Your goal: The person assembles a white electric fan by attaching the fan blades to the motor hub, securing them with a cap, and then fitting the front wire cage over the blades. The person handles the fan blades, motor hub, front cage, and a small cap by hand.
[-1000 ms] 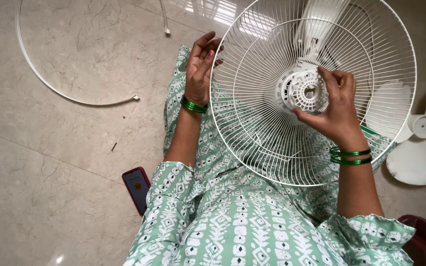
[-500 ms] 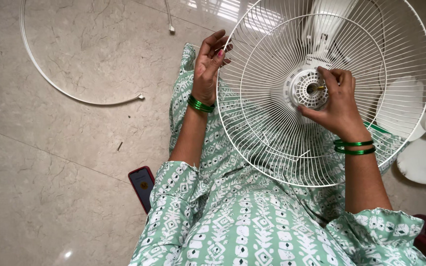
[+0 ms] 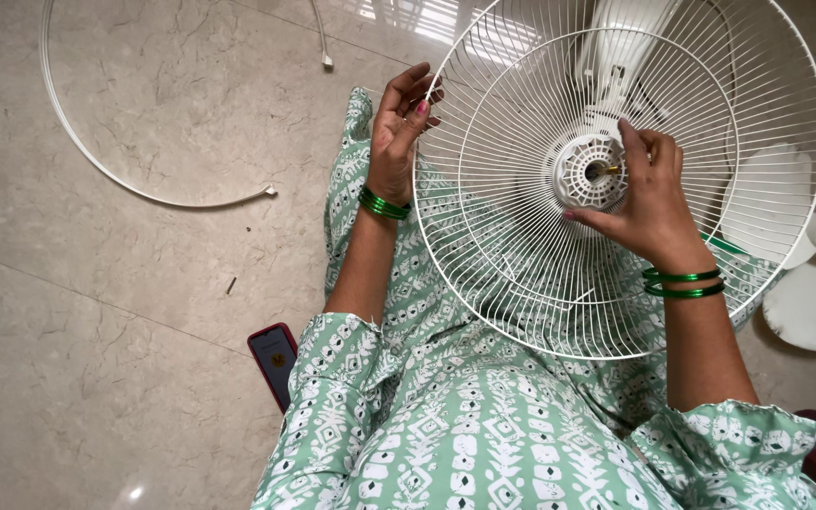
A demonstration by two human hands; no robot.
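Fan guard (image 3: 521,246), the white wire cage of a pedestal fan, stands tilted over the person's lap, its open bowl facing up toward the head camera. It looks light and airy but springy: the thin ribs would likely bend if squeezed, so the stiff outer rim and the plastic hub (image 3: 589,172) at the centre are the sound places to take hold. The smooth coated wire may slip a little under bare fingers.

In the head view, the left hand (image 3: 397,142) curls loosely at the guard's left rim, fingers bent around or against the wire; whether it truly clamps the rim or only steadies it is hard to tell from this angle. The right hand (image 3: 649,208) reaches inside the bowl, fingers half closed and pinched about the hub, where a small brass-coloured shaft end shows.

Nearby on the floor lie a white ring band (image 3: 96,161), a phone (image 3: 274,362) in a red case, and the fan blade (image 3: 814,293).
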